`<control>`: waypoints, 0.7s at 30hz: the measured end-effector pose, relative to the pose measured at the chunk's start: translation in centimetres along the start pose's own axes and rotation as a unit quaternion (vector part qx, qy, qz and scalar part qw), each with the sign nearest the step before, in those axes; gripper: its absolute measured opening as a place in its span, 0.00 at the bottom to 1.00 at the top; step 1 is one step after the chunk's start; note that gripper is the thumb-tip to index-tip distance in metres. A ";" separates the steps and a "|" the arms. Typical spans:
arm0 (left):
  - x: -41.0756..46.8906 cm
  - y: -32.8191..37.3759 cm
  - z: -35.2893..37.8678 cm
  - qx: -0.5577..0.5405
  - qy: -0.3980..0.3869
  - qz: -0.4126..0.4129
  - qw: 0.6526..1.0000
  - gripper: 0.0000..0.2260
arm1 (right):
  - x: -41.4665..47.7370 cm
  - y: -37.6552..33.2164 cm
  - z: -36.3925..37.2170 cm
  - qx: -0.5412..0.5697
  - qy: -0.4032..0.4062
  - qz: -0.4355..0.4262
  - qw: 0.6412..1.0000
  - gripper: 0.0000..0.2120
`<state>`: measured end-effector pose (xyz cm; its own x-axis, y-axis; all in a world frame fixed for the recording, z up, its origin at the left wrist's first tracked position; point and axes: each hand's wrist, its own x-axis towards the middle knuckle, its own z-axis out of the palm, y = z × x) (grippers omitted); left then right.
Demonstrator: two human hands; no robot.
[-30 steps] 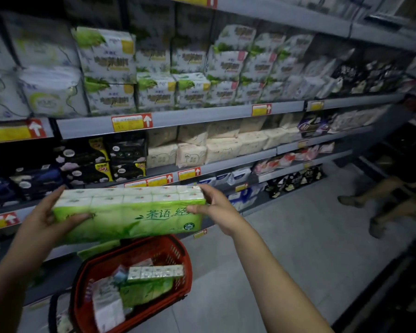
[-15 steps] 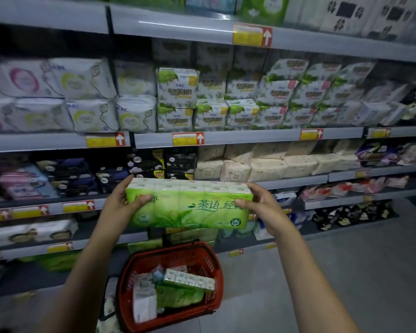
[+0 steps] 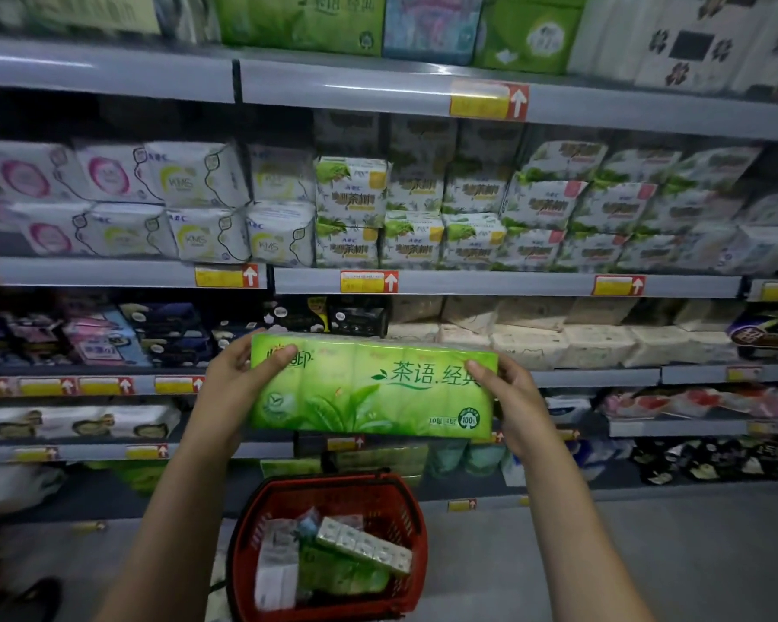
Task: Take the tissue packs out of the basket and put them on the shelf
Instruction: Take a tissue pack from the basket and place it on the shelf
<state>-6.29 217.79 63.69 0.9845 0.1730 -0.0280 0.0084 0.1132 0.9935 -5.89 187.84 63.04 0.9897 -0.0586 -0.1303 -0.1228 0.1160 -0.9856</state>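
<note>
So the left hand and right hand each grip one end of a long green plastic-wrapped tissue pack, thumbs on its front. Straight below the hands sits a red plastic mesh basket with a few more packs in it. Grey metal store shelves just beyond the hands.

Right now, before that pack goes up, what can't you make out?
Head view only.
Pack count in the red basket: they overlap in shadow.
Fingers of left hand and right hand: hidden behind the green tissue pack.
Price tags: print blurred.
Top-shelf packs: cut off by the upper edge.
</note>
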 end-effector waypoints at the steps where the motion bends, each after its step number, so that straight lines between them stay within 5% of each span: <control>1: 0.0 0.1 -0.1 -0.007 0.000 -0.004 1.000 0.08 | -0.1 -0.1 0.1 0.013 0.009 0.005 1.000 0.09; 3: 0.1 0.3 -0.4 -0.043 -0.014 -0.014 0.999 0.11 | -0.3 -0.4 0.4 0.037 0.030 0.012 0.999 0.15; 7: 0.2 0.5 -0.8 -0.053 -0.067 -0.012 0.996 0.24 | -0.3 -0.9 0.9 0.046 0.069 0.016 0.996 0.49; 12: 0.9 0.6 -0.6 -0.059 -0.043 -0.018 0.997 0.38 | -0.1 -2.1 1.1 0.030 0.065 0.019 0.997 0.50; 16: 1.2 1.2 -0.2 -0.094 -0.035 -0.014 0.995 0.33 | -1.1 -3.7 1.5 0.038 0.073 0.012 0.997 0.31; 21: 1.4 2.6 0.4 -0.101 -0.060 0.010 0.993 0.36 | -1.4 -4.6 2.0 0.042 0.071 0.004 0.997 0.33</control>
<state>-4.80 217.98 66.29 0.9980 0.0608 0.0160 -0.0340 0.3072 0.9510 -6.55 189.34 67.99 0.9676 -0.1974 -0.1573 -0.1177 0.1983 -0.9730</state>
